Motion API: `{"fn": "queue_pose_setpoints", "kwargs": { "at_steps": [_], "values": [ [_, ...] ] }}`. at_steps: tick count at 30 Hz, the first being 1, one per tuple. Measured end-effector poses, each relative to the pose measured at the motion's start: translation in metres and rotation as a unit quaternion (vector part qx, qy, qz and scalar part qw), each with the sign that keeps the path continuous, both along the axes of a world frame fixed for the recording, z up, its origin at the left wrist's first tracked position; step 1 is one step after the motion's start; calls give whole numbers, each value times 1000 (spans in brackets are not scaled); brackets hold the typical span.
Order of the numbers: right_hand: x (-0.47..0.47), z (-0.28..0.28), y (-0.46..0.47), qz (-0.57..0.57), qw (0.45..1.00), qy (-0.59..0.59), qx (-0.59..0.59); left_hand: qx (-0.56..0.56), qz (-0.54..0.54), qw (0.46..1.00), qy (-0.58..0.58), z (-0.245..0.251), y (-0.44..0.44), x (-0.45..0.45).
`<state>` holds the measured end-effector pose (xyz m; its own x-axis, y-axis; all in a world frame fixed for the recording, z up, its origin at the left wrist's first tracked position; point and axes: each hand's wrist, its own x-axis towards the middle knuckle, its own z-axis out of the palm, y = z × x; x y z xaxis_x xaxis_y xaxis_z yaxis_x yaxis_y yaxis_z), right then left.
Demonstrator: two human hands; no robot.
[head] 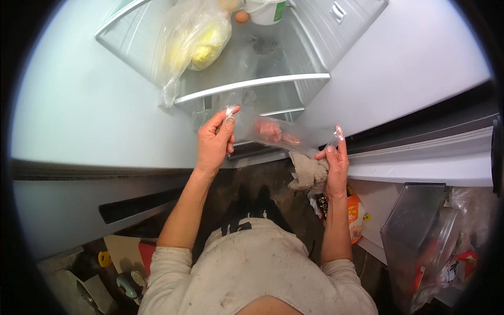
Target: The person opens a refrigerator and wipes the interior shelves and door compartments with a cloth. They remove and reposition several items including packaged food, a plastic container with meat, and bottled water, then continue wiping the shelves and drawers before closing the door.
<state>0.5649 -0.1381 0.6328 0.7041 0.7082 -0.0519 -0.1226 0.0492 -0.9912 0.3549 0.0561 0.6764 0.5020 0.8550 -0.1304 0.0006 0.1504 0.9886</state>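
Between my two hands hangs a clear plastic bag (297, 136) with pink pieces that look like raw meat in its bottom. My left hand (216, 138) pinches one corner of the bag between thumb and fingers. The other corner is held by my right hand (334, 163), which also has a beige cloth (309, 171) hanging at its palm side. Just beyond stands the open refrigerator, with its glass shelf's white front edge (252, 87) above the bag. On that shelf are a plastic bag with a pale yellow-green cabbage (206, 47), a brown egg (241, 17) and a white tub (265, 12).
The open refrigerator door (417, 165) is on the right. Below it stand a transparent grey drawer (413, 220) with plastic bags beside it and an orange package (355, 214). At lower left are a teal-handled object (126, 286) and an open box (94, 291).
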Motion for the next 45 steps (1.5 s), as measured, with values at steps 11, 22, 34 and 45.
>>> {"fn": "queue_pose_setpoints", "kwargs": {
  "at_steps": [11,22,34,45],
  "values": [
    [-12,18,-64,246,956,-15,-160,-58,-183,959,207,-3,-47,-87],
    [-43,16,-63,368,914,-20,-172,177,-313,916,179,7,-73,-62],
    [-80,56,18,292,935,-195,-41,185,-321,865,337,-11,-40,-59],
    [-52,97,-7,196,952,-231,-48,238,-356,898,103,-29,-25,-6]
  ]
}}
